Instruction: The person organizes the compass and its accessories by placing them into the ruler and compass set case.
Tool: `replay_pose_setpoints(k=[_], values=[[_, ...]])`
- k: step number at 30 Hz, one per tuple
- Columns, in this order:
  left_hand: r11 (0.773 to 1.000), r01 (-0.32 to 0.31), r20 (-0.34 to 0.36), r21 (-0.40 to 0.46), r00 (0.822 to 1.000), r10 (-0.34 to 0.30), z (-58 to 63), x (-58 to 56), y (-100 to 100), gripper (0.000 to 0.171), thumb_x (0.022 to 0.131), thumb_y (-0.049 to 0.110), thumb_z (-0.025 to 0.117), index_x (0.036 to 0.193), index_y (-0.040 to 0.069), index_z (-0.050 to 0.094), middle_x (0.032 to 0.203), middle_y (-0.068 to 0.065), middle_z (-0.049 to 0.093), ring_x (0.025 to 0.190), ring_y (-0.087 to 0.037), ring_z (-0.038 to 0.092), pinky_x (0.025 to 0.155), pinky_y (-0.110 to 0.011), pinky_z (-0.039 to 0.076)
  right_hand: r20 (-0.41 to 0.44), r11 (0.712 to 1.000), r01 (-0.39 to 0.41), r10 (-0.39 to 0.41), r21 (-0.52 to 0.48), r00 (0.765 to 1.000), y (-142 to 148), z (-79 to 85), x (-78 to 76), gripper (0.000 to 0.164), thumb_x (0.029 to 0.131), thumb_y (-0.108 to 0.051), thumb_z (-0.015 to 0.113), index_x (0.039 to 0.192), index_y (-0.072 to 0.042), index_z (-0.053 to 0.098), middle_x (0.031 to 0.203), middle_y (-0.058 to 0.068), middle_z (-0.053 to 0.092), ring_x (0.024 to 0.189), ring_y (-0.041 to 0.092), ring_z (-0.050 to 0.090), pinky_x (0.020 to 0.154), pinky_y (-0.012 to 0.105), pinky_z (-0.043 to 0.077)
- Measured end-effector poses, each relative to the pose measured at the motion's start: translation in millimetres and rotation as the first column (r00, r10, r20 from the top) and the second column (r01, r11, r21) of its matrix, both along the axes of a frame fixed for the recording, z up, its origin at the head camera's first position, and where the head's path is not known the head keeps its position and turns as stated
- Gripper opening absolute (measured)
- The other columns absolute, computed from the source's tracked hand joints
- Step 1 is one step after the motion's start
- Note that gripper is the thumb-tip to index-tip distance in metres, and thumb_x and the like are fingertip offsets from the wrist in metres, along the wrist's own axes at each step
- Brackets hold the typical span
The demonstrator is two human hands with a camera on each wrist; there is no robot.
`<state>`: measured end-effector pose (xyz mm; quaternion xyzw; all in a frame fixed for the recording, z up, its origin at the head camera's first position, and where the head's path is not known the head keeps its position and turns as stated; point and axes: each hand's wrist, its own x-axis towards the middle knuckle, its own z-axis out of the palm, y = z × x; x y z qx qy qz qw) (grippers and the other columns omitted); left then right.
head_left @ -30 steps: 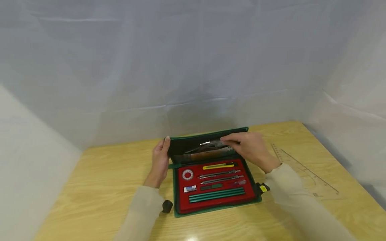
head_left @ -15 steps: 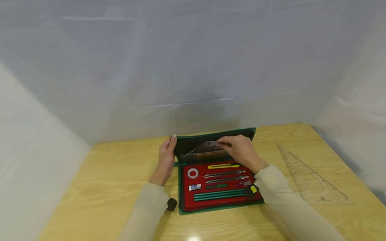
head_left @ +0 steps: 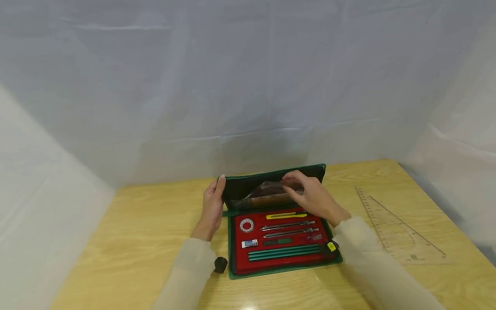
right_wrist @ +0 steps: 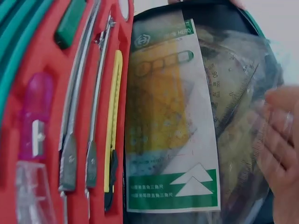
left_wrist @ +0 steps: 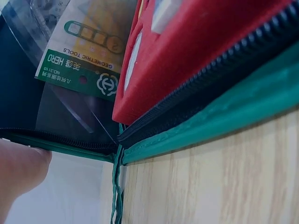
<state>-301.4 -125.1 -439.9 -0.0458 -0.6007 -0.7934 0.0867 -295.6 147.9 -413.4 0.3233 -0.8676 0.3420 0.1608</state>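
Note:
A green zip geometry set case (head_left: 231, 245) lies unfolded on the table, its dark lid (head_left: 236, 189) tilted up at the back. My left hand (head_left: 211, 206) grips the lid's left edge, thumb on the inner side. Inside the lid, a clear plastic pocket (right_wrist: 233, 186) holds a printed card (right_wrist: 173, 121) and a see-through protractor (right_wrist: 224, 79) with scale marks. At the pocket's raised edge is my right hand (head_left: 311, 196), thumb and index finger parted. In the right wrist view its fingers (right_wrist: 275, 163) are by the film; whether they touch it is unclear.
In the red tray (head_left: 242, 267) sit a yellow utility knife (head_left: 286, 215), two compasses, an eraser (head_left: 249, 243), a round white dial (head_left: 246, 225) and green pencils (head_left: 283, 253). A clear set square (head_left: 403, 241) lies on the table at right. White sheeting (head_left: 248, 86) hangs behind.
My right thumb and index finger have parted from a pinch at the pocket's film. Earlier the hand moved left along the lid. My left hand keeps its grip on the lid.

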Motion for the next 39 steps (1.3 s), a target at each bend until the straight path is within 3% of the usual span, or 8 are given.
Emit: replay_pose_setpoints(k=[3, 6, 15, 20, 26, 30, 35, 39], values=[[1.000, 0.008, 0.001, 0.003, 1.000, -0.008, -0.9, 1.1, 1, 0.031, 0.088, 0.042, 0.052, 0.078, 0.013, 0.054, 0.075, 0.004, 0.055, 0.076, -0.012, 0.047, 0.074, -0.027, 0.043, -0.207, 0.996, 0.089, -0.082, 0.022, 0.975, 1, -0.4, 5.8, 0.017, 0.083, -0.024, 0.064, 0.099, -0.019, 0.066, 0.096, -0.002, 0.065, 0.087, 0.008, 0.056, 0.074, 0.030, 0.048], [1.000, 0.010, -0.008, 0.003, 1.000, -0.010, 0.2, 0.3, 1, 0.031, 0.089, 0.042, 0.052, 0.077, 0.013, 0.053, 0.075, 0.004, 0.052, 0.077, -0.012, 0.046, 0.076, -0.027, 0.042, -0.315, 0.977, 0.207, -0.179, 0.057, 0.932, 0, 3.5, 9.5, 0.014, 0.079, -0.025, 0.068, 0.092, -0.021, 0.070, 0.089, -0.003, 0.066, 0.081, 0.011, 0.055, 0.068, 0.032, 0.048], [1.000, 0.025, 0.006, 0.009, 1.000, -0.025, 2.5, 1.8, -2, 0.028, 0.090, 0.041, 0.050, 0.084, 0.015, 0.058, 0.081, 0.004, 0.058, 0.083, -0.013, 0.050, 0.081, -0.028, 0.043, -0.272, 0.952, 0.282, -0.242, 0.118, 0.931, -20, 18.7, 11.9, 0.014, 0.081, -0.031, 0.064, 0.091, -0.022, 0.070, 0.085, -0.005, 0.067, 0.068, 0.009, 0.057, 0.056, 0.029, 0.047], [1.000, 0.016, -0.007, 0.018, 1.000, -0.016, 4.2, 1.9, -3, 0.028, 0.089, 0.041, 0.051, 0.087, 0.015, 0.060, 0.084, 0.005, 0.059, 0.088, -0.012, 0.051, 0.085, -0.028, 0.043, -0.205, 0.965, 0.230, -0.201, 0.129, 0.958, -27, 19.0, 7.7, 0.013, 0.083, -0.030, 0.062, 0.091, -0.022, 0.069, 0.088, -0.004, 0.069, 0.070, 0.009, 0.059, 0.061, 0.031, 0.049], [1.000, 0.030, -0.009, 0.004, 1.000, -0.030, 4.1, 2.0, -4, 0.027, 0.090, 0.041, 0.050, 0.087, 0.015, 0.059, 0.083, 0.005, 0.059, 0.086, -0.012, 0.051, 0.084, -0.028, 0.043, -0.133, 0.970, 0.194, -0.176, 0.143, 0.975, -20, 14.1, 1.8, 0.014, 0.084, -0.029, 0.061, 0.093, -0.021, 0.069, 0.087, -0.001, 0.070, 0.062, 0.006, 0.057, 0.054, 0.026, 0.045], [1.000, 0.027, -0.012, 0.005, 1.000, -0.027, 3.1, 0.8, -7, 0.027, 0.090, 0.040, 0.049, 0.084, 0.015, 0.059, 0.081, 0.005, 0.059, 0.085, -0.012, 0.051, 0.083, -0.028, 0.043, -0.090, 0.969, 0.155, -0.139, 0.194, 0.986, -17, 16.2, 0.9, 0.017, 0.086, -0.027, 0.060, 0.098, -0.021, 0.069, 0.094, -0.001, 0.069, 0.070, 0.008, 0.059, 0.059, 0.028, 0.048], [1.000, 0.021, -0.014, 0.007, 1.000, -0.021, 2.0, -0.1, -8, 0.026, 0.091, 0.039, 0.048, 0.083, 0.016, 0.059, 0.080, 0.005, 0.058, 0.082, -0.011, 0.050, 0.080, -0.027, 0.043, -0.117, 0.958, 0.103, -0.073, 0.268, 0.990, -16, 18.5, 1.1, 0.018, 0.087, -0.023, 0.058, 0.102, -0.021, 0.068, 0.100, -0.001, 0.067, 0.084, 0.014, 0.060, 0.071, 0.035, 0.050], [1.000, 0.024, -0.004, 0.017, 1.000, -0.024, 1.0, 1.5, -7, 0.027, 0.090, 0.039, 0.050, 0.080, 0.015, 0.058, 0.078, 0.005, 0.058, 0.080, -0.012, 0.049, 0.078, -0.027, 0.043, -0.166, 0.971, 0.092, -0.055, 0.222, 0.985, -11, 14.0, 0.5, 0.016, 0.087, -0.020, 0.058, 0.098, -0.021, 0.069, 0.097, -0.002, 0.067, 0.084, 0.012, 0.060, 0.071, 0.034, 0.050]])
